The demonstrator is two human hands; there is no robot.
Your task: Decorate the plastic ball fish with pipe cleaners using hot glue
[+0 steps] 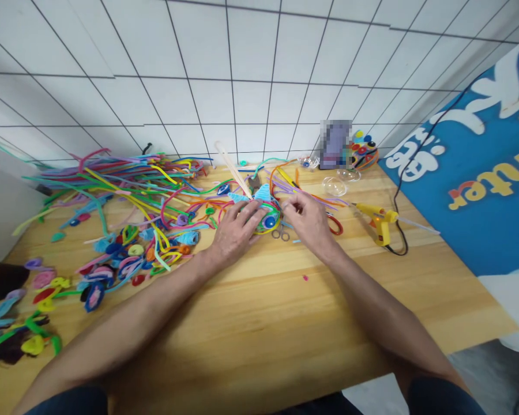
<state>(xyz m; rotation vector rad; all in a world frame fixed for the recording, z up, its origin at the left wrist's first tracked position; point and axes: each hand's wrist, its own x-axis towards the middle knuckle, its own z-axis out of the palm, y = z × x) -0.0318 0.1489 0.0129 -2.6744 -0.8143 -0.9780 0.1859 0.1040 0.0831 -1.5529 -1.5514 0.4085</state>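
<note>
Under the fingers of my left hand (pixel 239 229) lies a fish-like pipe-cleaner figure (pixel 264 212), green and yellow, with a round blue eye (pixel 269 221) and light-blue pointed parts (pixel 263 192) at its top. That hand is closed over the figure's left side and holds it on the table. My right hand (pixel 305 216) is just right of the figure, thumb and fingers pinched together; whatever they hold is too small to make out. A pale stick (pixel 233 170) rises behind the figure. Scissors (pixel 281 233) lie by its lower edge, only the handle loops showing.
Coloured pipe cleaners (pixel 125 173) are heaped at the back left, with small coiled pieces (pixel 134 259) before them. A yellow glue gun (pixel 378 219), its cord running right, stands beyond my right hand. Clear plastic domes (pixel 335 185) and a blurred phone-like object (pixel 335 144) are near the tiled wall (pixel 263 69).
</note>
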